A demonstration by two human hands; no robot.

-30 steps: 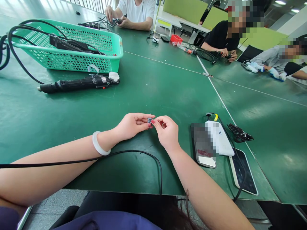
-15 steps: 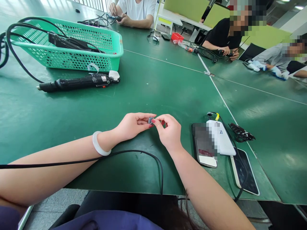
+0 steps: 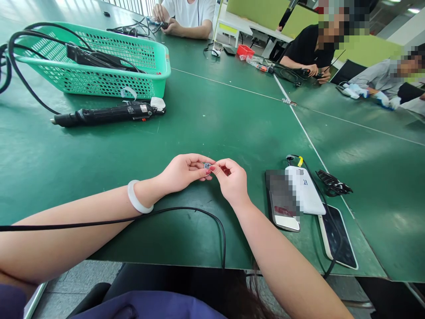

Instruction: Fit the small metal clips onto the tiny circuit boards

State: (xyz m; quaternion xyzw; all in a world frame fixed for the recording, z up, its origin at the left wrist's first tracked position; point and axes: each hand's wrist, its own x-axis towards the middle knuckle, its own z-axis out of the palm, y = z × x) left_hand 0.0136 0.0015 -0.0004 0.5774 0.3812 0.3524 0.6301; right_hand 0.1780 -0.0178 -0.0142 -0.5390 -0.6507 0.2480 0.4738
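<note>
Between my two hands, above the green table (image 3: 186, 137), is a small grey part (image 3: 207, 165) with a patterned face; it is too small to name. My left hand (image 3: 184, 173) grips it with thumb and fingers from the left. From the right, my right hand (image 3: 231, 181) has its thumb and forefinger pinched at the part's edge, touching it, with the other fingers curled in. The fingertips cover much of the part. A white bangle (image 3: 138, 198) is round my left wrist.
A green basket (image 3: 109, 82) with cables and a black electric screwdriver (image 3: 109, 113) lie at the far left. Phones (image 3: 338, 237) and a white power bank (image 3: 307, 188) lie right of my right arm. A black cable (image 3: 186, 209) crosses near me. Several people sit across the table.
The small grey part has turned slightly between my fingers. My right hand has shifted a little to the left, and my left thumb has moved up over the part.
</note>
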